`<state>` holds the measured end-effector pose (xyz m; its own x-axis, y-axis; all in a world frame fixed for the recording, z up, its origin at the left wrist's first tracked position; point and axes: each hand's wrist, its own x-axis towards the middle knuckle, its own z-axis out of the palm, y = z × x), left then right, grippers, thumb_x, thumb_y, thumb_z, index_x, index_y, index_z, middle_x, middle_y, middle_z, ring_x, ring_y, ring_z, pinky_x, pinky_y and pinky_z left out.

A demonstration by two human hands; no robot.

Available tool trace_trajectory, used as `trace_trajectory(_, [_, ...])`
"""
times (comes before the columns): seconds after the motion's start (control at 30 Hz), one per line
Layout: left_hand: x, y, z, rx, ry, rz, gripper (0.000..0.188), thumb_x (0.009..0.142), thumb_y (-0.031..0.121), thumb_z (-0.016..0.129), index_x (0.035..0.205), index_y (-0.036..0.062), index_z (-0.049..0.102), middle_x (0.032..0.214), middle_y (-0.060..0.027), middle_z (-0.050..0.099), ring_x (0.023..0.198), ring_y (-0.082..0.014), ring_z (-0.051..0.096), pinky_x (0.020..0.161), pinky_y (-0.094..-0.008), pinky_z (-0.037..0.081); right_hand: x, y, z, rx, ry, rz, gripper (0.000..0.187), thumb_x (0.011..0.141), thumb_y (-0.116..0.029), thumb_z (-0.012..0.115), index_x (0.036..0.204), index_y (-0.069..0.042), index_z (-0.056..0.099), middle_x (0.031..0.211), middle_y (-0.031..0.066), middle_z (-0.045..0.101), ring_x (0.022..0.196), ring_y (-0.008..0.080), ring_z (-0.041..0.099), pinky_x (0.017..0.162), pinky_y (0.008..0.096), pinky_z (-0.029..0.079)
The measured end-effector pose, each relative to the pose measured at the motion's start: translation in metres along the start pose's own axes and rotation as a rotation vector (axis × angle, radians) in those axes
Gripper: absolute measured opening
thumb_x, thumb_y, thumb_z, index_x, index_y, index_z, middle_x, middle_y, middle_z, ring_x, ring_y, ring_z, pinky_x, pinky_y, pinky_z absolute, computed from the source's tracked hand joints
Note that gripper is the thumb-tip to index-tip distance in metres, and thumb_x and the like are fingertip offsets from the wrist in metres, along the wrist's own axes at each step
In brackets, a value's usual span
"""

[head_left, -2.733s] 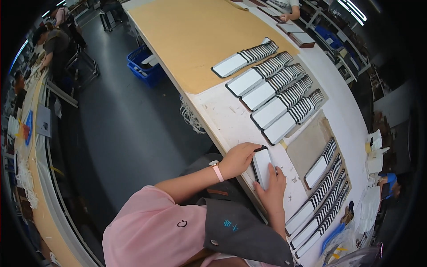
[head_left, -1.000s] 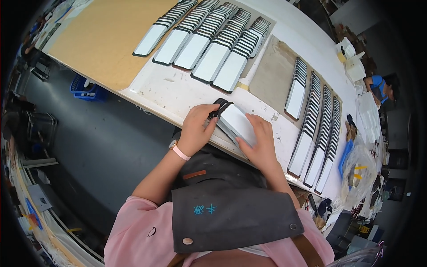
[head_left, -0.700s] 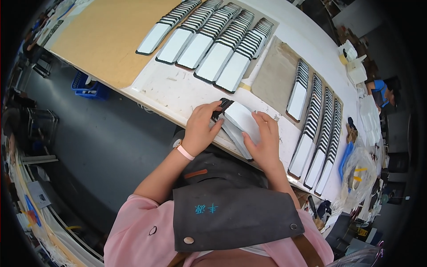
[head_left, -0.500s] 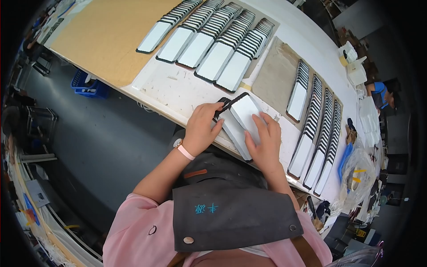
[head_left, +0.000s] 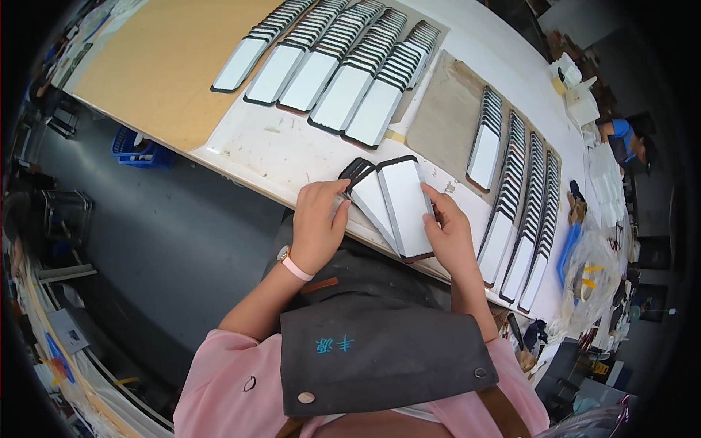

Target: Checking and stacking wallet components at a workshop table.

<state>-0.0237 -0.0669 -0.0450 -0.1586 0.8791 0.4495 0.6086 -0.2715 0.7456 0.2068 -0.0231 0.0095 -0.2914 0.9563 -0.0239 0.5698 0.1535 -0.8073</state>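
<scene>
Right hand (head_left: 440,217) grips a black-edged white panel (head_left: 407,208); left hand (head_left: 318,225) touches the unspread stack (head_left: 371,198), grip unclear, at the desk's (head_left: 255,157) edge; farther in, rows (head_left: 354,96) lie fanned.

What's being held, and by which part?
The right grip holds a white panel by its right long edge; the left grip touches the panels beside it near their far ends.

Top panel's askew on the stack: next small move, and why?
Probably draw the top panel clear with the right hand: that hand holds its right edge, it lies askew and only partly overlaps the stack, and the left hand is at the stack's black ends.
</scene>
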Motion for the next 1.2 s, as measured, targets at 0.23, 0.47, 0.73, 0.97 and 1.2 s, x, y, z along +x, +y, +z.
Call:
trace_trajectory(0.23, [-0.011, 0.013, -0.006, -0.252, -0.059, -0.281, 0.027, 0.089, 0.000, 0.062, 0.116, 0.0016, 0.063, 0.101, -0.0101, 0.064, 0.082, -0.0158, 0.061, 0.074, -0.0282, 0.050, 0.001, -0.001, -0.004, 0.041, -0.210, 0.064, 0.046, 0.086, 0.005, 0.049, 0.128, -0.004, 0.061, 0.093, 0.0129, 0.058, 0.082, 0.0246, 0.056, 0.080, 0.0305, 0.046])
trace_trajectory(0.47, [0.007, 0.000, -0.001, -0.231, -0.007, -0.235, 0.024, 0.089, -0.002, 0.061, 0.113, -0.0005, 0.062, 0.097, -0.0124, 0.065, 0.079, -0.0209, 0.064, 0.071, -0.0296, 0.053, 0.008, -0.001, 0.003, -0.159, -0.187, -0.070, 0.046, 0.083, 0.004, 0.049, 0.126, -0.006, 0.063, 0.085, 0.0120, 0.054, 0.074, 0.0240, 0.052, 0.070, 0.0305, 0.044])
trace_trajectory(0.73, [0.015, -0.007, 0.002, -0.348, -0.122, -0.436, 0.022, 0.090, 0.001, 0.062, 0.112, -0.0010, 0.063, 0.094, -0.0080, 0.066, 0.083, -0.0123, 0.062, 0.076, -0.0241, 0.051, 0.010, -0.007, 0.004, -0.225, -0.221, -0.024, 0.045, 0.085, 0.003, 0.047, 0.126, -0.006, 0.063, 0.092, 0.0148, 0.054, 0.083, 0.0297, 0.057, 0.078, 0.0359, 0.048])
trace_trajectory(0.97, [0.027, -0.001, 0.004, -0.243, -0.139, -0.382, 0.021, 0.088, 0.002, 0.066, 0.108, -0.0011, 0.061, 0.088, -0.0063, 0.065, 0.076, -0.0111, 0.060, 0.070, -0.0237, 0.050, 0.007, -0.004, 0.007, -0.255, -0.202, -0.049, 0.046, 0.084, 0.004, 0.048, 0.126, -0.007, 0.063, 0.095, 0.0152, 0.054, 0.085, 0.0310, 0.058, 0.079, 0.0371, 0.048])
trace_trajectory(1.2, [0.031, -0.005, 0.003, -0.249, -0.163, -0.418, 0.020, 0.088, 0.002, 0.065, 0.106, -0.0013, 0.060, 0.085, -0.0047, 0.064, 0.073, -0.0091, 0.058, 0.068, -0.0228, 0.050, 0.005, 0.000, 0.013, -0.311, -0.178, -0.071, 0.048, 0.083, 0.005, 0.049, 0.127, -0.008, 0.063, 0.096, 0.0151, 0.053, 0.087, 0.0318, 0.058, 0.080, 0.0382, 0.049])
